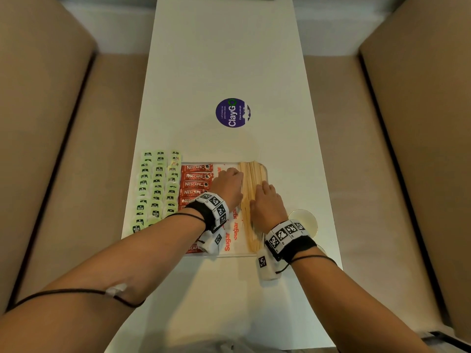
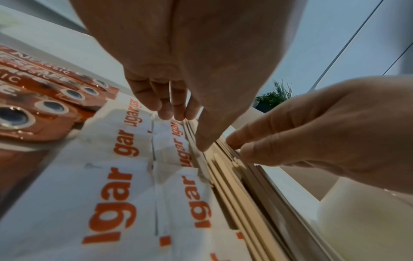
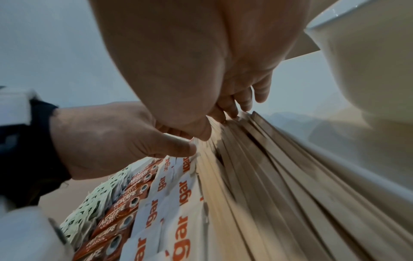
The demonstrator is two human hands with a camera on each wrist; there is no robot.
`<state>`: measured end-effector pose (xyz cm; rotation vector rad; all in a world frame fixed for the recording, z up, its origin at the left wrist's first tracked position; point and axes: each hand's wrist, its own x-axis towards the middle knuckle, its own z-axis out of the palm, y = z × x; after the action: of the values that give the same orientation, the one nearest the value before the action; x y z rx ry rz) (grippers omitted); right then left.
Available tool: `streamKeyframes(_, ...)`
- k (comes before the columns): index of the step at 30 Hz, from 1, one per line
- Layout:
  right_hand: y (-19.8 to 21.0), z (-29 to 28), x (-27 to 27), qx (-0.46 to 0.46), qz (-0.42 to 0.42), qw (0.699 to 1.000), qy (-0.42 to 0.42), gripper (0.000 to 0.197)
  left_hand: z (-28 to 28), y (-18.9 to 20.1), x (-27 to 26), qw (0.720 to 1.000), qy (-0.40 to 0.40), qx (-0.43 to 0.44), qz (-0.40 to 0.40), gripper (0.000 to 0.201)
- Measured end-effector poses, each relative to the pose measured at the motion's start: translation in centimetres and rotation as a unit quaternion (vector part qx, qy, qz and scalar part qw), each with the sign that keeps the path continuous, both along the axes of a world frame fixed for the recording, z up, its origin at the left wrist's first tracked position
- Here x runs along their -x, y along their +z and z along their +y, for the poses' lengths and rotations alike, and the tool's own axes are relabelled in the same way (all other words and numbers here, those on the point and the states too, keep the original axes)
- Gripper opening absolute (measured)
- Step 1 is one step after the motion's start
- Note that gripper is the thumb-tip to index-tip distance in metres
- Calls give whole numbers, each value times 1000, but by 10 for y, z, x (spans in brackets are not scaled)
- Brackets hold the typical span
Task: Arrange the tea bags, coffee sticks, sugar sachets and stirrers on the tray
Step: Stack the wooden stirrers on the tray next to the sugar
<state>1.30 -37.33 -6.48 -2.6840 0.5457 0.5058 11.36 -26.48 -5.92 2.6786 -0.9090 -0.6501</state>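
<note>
A clear tray (image 1: 265, 171) lies on the white table. On it are red Nescafe coffee sticks (image 1: 195, 184), white sugar sachets (image 1: 230, 234) and a pile of wooden stirrers (image 1: 251, 174) along its right side. Green tea bags (image 1: 156, 186) lie in rows to the left of the coffee sticks. My left hand (image 1: 230, 182) touches the left edge of the stirrers (image 2: 232, 185) with its thumb and fingertips (image 2: 172, 109). My right hand (image 1: 262, 194) rests its fingertips (image 3: 232, 113) on top of the pile (image 3: 268, 176). Neither hand grips anything.
A cream cup (image 1: 303, 221) stands just right of the tray, close behind my right wrist. A purple round sticker (image 1: 233, 112) marks the table farther out. Beige sofa seats (image 1: 63, 174) flank the narrow table on both sides.
</note>
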Motion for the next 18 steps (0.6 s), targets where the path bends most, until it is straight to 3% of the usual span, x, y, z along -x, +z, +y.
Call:
streamKeyframes(13,23,-2,13,-103,-26,994,-38,40,13,5,5,998,24,52,8,56)
streamKeyframes(18,30,7,30,-121,-28,991,-48,51,34,9,14,996,41,79,12,55)
